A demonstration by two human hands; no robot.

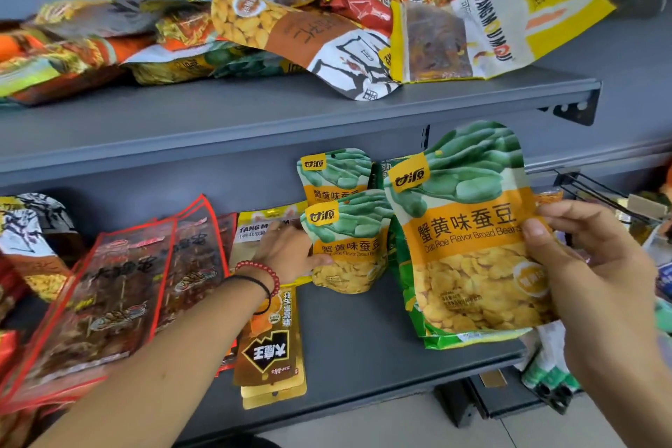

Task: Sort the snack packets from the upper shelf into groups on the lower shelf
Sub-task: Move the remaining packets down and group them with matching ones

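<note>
My right hand grips a green and orange broad bean packet by its right edge, upright above the lower shelf. My left hand reaches to the shelf's back and holds the left side of a standing broad bean packet. Another of the same kind stands behind it. Green packets lie under the held one. A jumbled heap of mixed packets covers the upper shelf.
On the lower shelf lie red-edged clear packets at left, yellow and brown packets in the middle and a white and brown packet far left. A wire rack and more goods sit at right. Below is tiled floor.
</note>
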